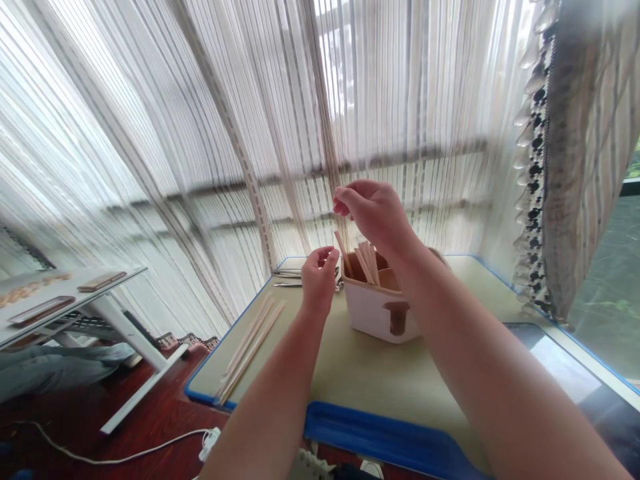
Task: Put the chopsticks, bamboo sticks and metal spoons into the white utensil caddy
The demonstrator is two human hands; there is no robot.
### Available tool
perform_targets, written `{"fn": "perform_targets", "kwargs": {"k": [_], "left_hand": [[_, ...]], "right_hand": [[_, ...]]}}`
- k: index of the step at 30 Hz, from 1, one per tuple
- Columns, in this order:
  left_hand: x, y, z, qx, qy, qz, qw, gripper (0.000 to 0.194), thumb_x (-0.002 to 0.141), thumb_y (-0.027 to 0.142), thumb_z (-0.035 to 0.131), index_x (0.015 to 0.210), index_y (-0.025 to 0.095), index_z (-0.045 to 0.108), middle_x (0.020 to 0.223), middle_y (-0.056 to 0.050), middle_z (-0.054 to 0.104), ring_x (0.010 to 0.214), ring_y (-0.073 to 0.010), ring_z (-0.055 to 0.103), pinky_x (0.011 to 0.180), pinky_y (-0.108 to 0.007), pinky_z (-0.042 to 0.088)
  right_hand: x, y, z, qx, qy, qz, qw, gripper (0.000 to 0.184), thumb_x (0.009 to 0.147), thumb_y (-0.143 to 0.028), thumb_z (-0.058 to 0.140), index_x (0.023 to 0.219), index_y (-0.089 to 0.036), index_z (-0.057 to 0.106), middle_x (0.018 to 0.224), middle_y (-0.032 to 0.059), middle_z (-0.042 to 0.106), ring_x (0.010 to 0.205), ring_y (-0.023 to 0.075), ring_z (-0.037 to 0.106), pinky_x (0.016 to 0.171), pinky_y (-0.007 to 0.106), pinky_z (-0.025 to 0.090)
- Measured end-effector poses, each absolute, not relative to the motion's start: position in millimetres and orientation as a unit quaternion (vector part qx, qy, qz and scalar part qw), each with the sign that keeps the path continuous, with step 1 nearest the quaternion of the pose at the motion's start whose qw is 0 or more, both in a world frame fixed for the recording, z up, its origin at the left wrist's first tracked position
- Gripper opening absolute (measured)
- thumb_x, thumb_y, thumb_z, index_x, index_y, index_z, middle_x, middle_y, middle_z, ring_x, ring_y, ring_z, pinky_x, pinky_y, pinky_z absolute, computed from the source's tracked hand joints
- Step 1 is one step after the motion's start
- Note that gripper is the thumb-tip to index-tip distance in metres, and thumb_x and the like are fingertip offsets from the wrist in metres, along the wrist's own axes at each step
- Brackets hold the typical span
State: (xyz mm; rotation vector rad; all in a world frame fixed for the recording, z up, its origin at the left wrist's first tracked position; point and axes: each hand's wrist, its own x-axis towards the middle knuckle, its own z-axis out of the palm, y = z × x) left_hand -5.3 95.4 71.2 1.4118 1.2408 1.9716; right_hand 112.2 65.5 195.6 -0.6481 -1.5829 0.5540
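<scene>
A white box (370, 315) with a brown inside stands on the table, holding a bundle of light wooden chopsticks (367, 263). One darker brown chopstick (343, 252) leans up at its left corner. My left hand (320, 270) is beside that corner, fingers curled toward the thumb close to the brown chopstick; whether it touches it I cannot tell. Above the box, my right hand (370, 207) is raised with fingertips pinched together, and anything between them is too small to make out. Behind my left hand lie metal utensils (289, 279), partly hidden.
Several long light chopsticks (253, 343) lie along the left of the table (350, 380), which has a blue edge. A dark glossy panel (565, 360) is at right. Striped curtains (280, 120) hang behind. At left, another table (125, 272) stands near a person's legs (55, 370).
</scene>
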Motion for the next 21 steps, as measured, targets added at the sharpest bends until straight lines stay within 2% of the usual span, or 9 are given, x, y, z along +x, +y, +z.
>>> {"fn": "perform_targets", "kwargs": {"k": [6,10,13,16,19,21], "left_hand": [[-7.0,93.6,73.5,0.497,0.453,0.712,0.204,0.034,0.073,0.044,0.060,0.091,0.015,0.063,0.083,-0.004,0.063,0.075,-0.0123,0.054,0.070,-0.025,0.043],[-6.1,89.9,76.2,0.480,0.463,0.720,0.193,0.032,0.076,0.044,0.057,0.092,0.016,0.060,0.083,-0.002,0.061,0.073,-0.0117,0.053,0.068,-0.024,0.043],[-7.2,87.7,79.1,0.468,0.475,0.734,0.127,0.027,0.079,0.041,0.053,0.090,0.016,0.056,0.084,-0.003,0.059,0.073,-0.0120,0.053,0.069,-0.025,0.043],[-19.1,84.9,83.9,0.483,0.499,0.720,0.002,0.023,0.082,0.037,0.050,0.092,0.017,0.053,0.086,-0.004,0.059,0.075,-0.0134,0.053,0.072,-0.027,0.043],[-46.4,74.3,87.6,0.538,0.581,0.596,-0.132,0.019,0.081,0.030,0.051,0.094,0.017,0.054,0.091,-0.007,0.059,0.083,-0.0179,0.055,0.080,-0.032,0.042],[-68.7,59.8,85.5,0.560,0.684,0.442,-0.152,0.021,0.080,0.027,0.052,0.098,0.016,0.054,0.093,-0.012,0.061,0.091,-0.0229,0.055,0.082,-0.036,0.041]], "right_hand": [[112.0,65.9,194.9,-0.314,-0.709,0.228,0.588,0.023,0.082,-0.027,0.053,0.065,-0.015,0.061,0.059,0.0013,0.059,0.060,0.0091,0.055,0.056,0.021,0.041],[116.6,63.8,197.6,-0.306,-0.723,0.211,0.582,0.024,0.083,-0.032,0.052,0.070,-0.016,0.063,0.065,0.0020,0.061,0.065,0.0110,0.057,0.063,0.024,0.044],[117.9,56.9,201.7,-0.291,-0.752,0.199,0.556,0.019,0.082,-0.033,0.055,0.081,-0.017,0.065,0.073,0.0026,0.063,0.072,0.0131,0.058,0.067,0.027,0.045],[111.7,44.5,203.9,-0.266,-0.784,0.184,0.530,0.021,0.079,-0.034,0.059,0.094,-0.020,0.065,0.081,0.0028,0.063,0.078,0.0149,0.058,0.070,0.028,0.045],[100.2,30.3,202.0,-0.255,-0.798,0.165,0.521,0.026,0.080,-0.033,0.058,0.102,-0.022,0.063,0.086,0.0030,0.063,0.080,0.0157,0.059,0.072,0.029,0.045],[91.7,24.1,198.1,-0.264,-0.807,0.155,0.504,0.028,0.081,-0.032,0.056,0.107,-0.023,0.062,0.088,0.0034,0.064,0.080,0.0162,0.059,0.072,0.030,0.045]]}}
